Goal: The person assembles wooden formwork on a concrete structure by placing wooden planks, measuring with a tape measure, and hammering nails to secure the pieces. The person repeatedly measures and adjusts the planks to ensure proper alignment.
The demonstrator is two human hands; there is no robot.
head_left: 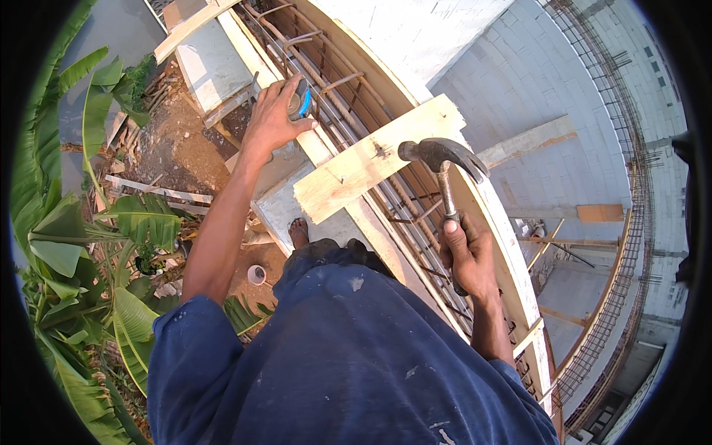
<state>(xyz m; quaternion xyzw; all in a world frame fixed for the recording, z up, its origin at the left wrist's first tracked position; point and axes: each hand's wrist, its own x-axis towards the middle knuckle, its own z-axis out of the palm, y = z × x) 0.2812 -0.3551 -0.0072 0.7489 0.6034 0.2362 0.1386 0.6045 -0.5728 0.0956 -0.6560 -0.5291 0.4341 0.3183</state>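
My right hand (pixel 471 256) is closed round the handle of a claw hammer (pixel 447 194). The hammer's dark steel head is raised near the right end of a short wooden board (pixel 363 163). That board lies across the two sides of a wooden formwork, and a nail (pixel 343 179) stands in its left part. Farther off, my left hand (pixel 273 119) curls its fingers and thumb round a small, round, dark-and-blue tape measure (pixel 300 101) at the left formwork plank (pixel 322 152). The hand partly hides it.
Steel reinforcing bars (pixel 337 93) run inside the formwork between its left plank and curved right plank (pixel 500 230). My foot (pixel 299 231) stands on a narrow grey ledge (pixel 285 208). Below left are soil, a bucket (pixel 256 275) and banana leaves (pixel 141 319); at right, a deep block-walled space (pixel 534 96).
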